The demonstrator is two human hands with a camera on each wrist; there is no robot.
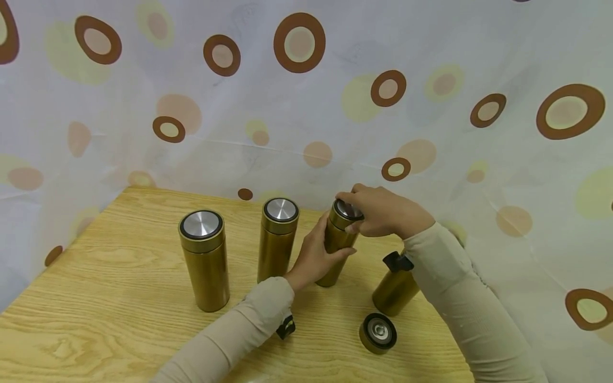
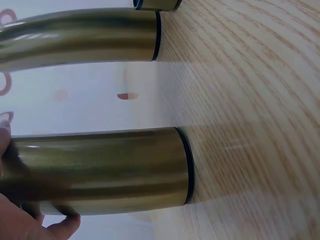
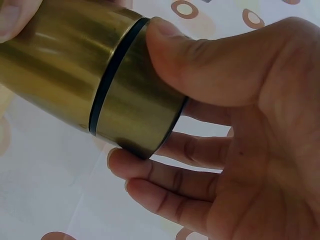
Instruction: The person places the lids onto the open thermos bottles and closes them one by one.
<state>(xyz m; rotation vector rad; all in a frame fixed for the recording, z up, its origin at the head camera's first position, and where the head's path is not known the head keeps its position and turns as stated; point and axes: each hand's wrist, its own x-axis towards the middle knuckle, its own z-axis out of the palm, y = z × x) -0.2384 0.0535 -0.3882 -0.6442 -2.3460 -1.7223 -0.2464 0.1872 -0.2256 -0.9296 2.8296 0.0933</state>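
My left hand (image 1: 313,258) grips the body of a gold-brown thermos (image 1: 338,243), whose base meets the table in the left wrist view. On top, my right hand (image 1: 385,211) holds its lid (image 3: 142,97), thumb on one side and fingertips on the other. A dark ring shows between lid and body in the right wrist view. Nearest on the left stands another thermos (image 1: 275,250) with a silver-topped lid. Beneath the right forearm is a further thermos (image 1: 394,292), its top hidden by the sleeve and a black strap. In front lies a loose lid (image 1: 378,332), underside up.
Farther left a matching lidded thermos (image 1: 207,266) stands upright. Everything is on a light wood-grain table (image 1: 119,287). A white curtain-like sheet (image 1: 268,111) with brown and yellow round shapes hangs behind the table and along its right side.
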